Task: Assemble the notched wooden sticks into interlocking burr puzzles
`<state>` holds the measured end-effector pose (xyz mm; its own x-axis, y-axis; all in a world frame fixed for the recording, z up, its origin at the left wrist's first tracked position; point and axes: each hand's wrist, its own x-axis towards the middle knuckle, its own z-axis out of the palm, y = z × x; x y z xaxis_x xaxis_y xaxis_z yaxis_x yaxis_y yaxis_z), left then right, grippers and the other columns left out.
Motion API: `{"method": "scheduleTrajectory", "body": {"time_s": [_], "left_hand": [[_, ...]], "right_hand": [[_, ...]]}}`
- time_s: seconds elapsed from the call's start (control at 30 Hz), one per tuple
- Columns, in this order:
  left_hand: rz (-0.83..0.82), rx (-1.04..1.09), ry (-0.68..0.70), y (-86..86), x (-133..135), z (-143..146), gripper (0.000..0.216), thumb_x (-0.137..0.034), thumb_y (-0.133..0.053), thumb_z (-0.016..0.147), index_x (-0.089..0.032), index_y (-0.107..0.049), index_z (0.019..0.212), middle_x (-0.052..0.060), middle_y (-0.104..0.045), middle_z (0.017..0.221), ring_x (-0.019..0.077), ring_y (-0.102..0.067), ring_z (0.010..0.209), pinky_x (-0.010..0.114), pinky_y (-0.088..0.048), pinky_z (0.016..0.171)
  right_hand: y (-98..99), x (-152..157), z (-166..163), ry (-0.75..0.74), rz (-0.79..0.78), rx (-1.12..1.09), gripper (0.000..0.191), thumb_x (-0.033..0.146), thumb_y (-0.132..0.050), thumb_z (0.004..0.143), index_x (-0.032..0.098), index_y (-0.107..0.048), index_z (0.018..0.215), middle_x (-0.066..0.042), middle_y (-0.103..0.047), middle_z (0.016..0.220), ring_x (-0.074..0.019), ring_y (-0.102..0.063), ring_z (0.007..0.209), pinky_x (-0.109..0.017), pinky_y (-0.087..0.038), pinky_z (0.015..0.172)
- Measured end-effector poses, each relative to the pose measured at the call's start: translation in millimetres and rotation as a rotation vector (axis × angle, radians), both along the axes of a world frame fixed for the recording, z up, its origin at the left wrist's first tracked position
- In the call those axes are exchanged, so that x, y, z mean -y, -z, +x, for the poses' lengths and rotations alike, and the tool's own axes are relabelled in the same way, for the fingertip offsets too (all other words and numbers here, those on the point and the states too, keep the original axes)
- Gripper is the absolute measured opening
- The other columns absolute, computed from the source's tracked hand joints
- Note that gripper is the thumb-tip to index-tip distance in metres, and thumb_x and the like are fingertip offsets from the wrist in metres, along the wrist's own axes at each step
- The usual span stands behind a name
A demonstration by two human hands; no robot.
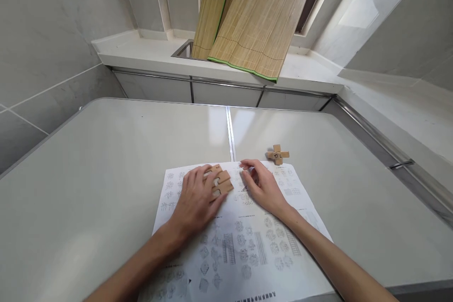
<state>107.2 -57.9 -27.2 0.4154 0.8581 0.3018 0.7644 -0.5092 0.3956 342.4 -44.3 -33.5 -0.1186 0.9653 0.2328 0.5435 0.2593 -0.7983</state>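
Note:
My left hand point(196, 195) is closed over several small flat wooden pieces with notches point(222, 182), lined up side by side on the printed sheet point(191, 264). Its fingers reach over their far side while the thumb lies along the near side, hiding part of them. To the right, my right hand point(264, 186) rests on the same paper, fingers loosely bent and apart from the thumb, with nothing visible between them. Just beyond it, on the table past the paper's far edge, sits a cross-shaped assembly of wooden pieces point(277, 155) with a dark mark on it.
The sheet with its many line drawings lies on a glossy white table point(106, 174) split by a metal seam point(230, 132). Behind the table, a bamboo mat point(255, 23) leans over a white counter point(148, 54). Tiled walls stand on both sides.

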Motion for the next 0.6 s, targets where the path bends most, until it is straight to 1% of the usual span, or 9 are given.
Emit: {"method": "scheduleTrajectory", "body": {"time_s": [0.07,0.17,0.23,0.33,0.4,0.47,0.53,0.6], "left_hand": [[0.016,-0.057,-0.127,1.5,-4,-6,0.049,-0.041,-0.055,0.103,-0.023,-0.057,0.148,0.02,-0.051,0.145,0.0386,-0.046,0.134,0.063,-0.039,0.111],[0.038,-0.162,-0.282,2.1,-11,-16,0.045,-0.042,-0.048,0.106,-0.03,-0.062,0.147,0.02,-0.047,0.146,0.0412,-0.043,0.133,0.067,-0.035,0.111],[0.05,-0.221,-0.353,1.2,-15,-22,0.046,-0.042,-0.045,0.106,-0.03,-0.063,0.147,0.021,-0.047,0.145,0.042,-0.042,0.132,0.068,-0.034,0.111],[0.065,-0.281,-0.417,-1.1,-19,-29,0.047,-0.04,-0.043,0.106,-0.027,-0.063,0.147,0.023,-0.048,0.143,0.0427,-0.043,0.131,0.068,-0.034,0.111],[0.086,-0.294,-0.439,-2.4,-21,-32,0.048,-0.039,-0.044,0.106,-0.022,-0.064,0.146,0.025,-0.048,0.143,0.0438,-0.044,0.131,0.069,-0.033,0.112],[0.117,-0.285,-0.43,-3.6,-21,-33,0.049,-0.039,-0.046,0.105,-0.016,-0.064,0.144,0.028,-0.046,0.145,0.0453,-0.044,0.133,0.07,-0.031,0.114],[0.151,-0.261,-0.377,-5.0,-21,-33,0.049,-0.039,-0.049,0.104,-0.01,-0.063,0.141,0.03,-0.046,0.148,0.0458,-0.044,0.137,0.071,-0.028,0.117],[0.174,-0.225,-0.285,-7.0,-21,-32,0.047,-0.038,-0.051,0.104,-0.01,-0.06,0.141,0.03,-0.046,0.151,0.0448,-0.041,0.143,0.07,-0.028,0.12]], "right_hand": [[0.5,0,0,0.001,0.001,0.011,0.026,0.039,-0.051,0.107,0.023,-0.062,0.125,-0.01,-0.07,0.114,-0.0221,-0.064,0.084,-0.038,-0.054,0.072],[0.6,0,0,-0.013,0.01,0.023,0.027,0.039,-0.051,0.106,0.024,-0.062,0.126,-0.01,-0.069,0.114,-0.0212,-0.063,0.08,-0.037,-0.053,0.068],[0.4,1,0,-0.02,0.015,0.027,0.026,0.037,-0.05,0.106,0.025,-0.062,0.126,-0.01,-0.069,0.114,-0.0211,-0.062,0.079,-0.036,-0.053,0.066],[0.1,1,0,-0.021,0.018,0.04,0.024,0.034,-0.05,0.106,0.025,-0.062,0.124,-0.009,-0.068,0.114,-0.0212,-0.063,0.081,-0.036,-0.053,0.066],[-0.1,1,-1,-0.026,0.015,0.051,0.023,0.033,-0.05,0.106,0.024,-0.062,0.123,-0.009,-0.068,0.113,-0.0208,-0.063,0.081,-0.036,-0.053,0.067],[-0.3,2,-1,-0.026,0.009,0.059,0.022,0.032,-0.049,0.106,0.025,-0.062,0.122,-0.008,-0.067,0.113,-0.0208,-0.063,0.081,-0.036,-0.053,0.067],[-0.6,2,-1,-0.025,0.006,0.059,0.022,0.031,-0.049,0.106,0.025,-0.062,0.122,-0.008,-0.067,0.113,-0.0213,-0.063,0.083,-0.036,-0.053,0.067],[-0.7,2,-2,-0.027,0.008,0.055,0.021,0.03,-0.049,0.105,0.025,-0.062,0.121,-0.008,-0.067,0.113,-0.0219,-0.063,0.085,-0.036,-0.053,0.068]]}}
